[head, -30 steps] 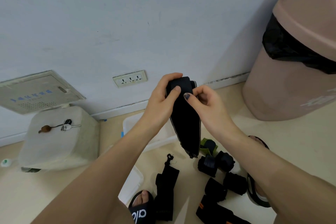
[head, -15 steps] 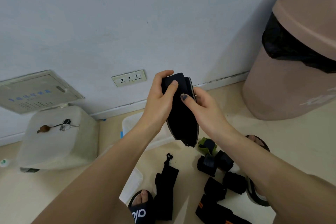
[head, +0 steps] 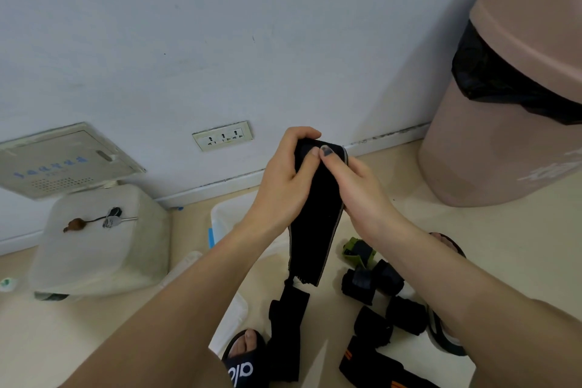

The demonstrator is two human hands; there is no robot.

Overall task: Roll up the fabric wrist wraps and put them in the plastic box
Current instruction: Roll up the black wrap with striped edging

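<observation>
A black fabric wrist wrap point(head: 316, 217) hangs in the air in front of me, its frayed end pointing at the floor. My left hand point(head: 288, 179) grips its rolled top from the left, thumb on the fabric. My right hand point(head: 352, 183) pinches the same top from the right. The clear plastic box point(head: 225, 214) sits on the floor behind my left forearm, mostly hidden. Several rolled black wraps point(head: 371, 283) lie on the floor at right, one green-edged point(head: 356, 250). An unrolled black wrap point(head: 288, 324) lies below.
A pink bin point(head: 504, 142) with a black liner stands at right. A pale plastic container point(head: 97, 249) with keys on top sits at left, below a wall panel point(head: 59, 161). A wall socket point(head: 223, 135) is straight ahead. My sandalled feet point(head: 244, 359) are on the floor.
Both hands have shifted slightly left and lower with the wrap. My thumbs have come together at its top, and the hanging tail looks shorter than a second ago.
</observation>
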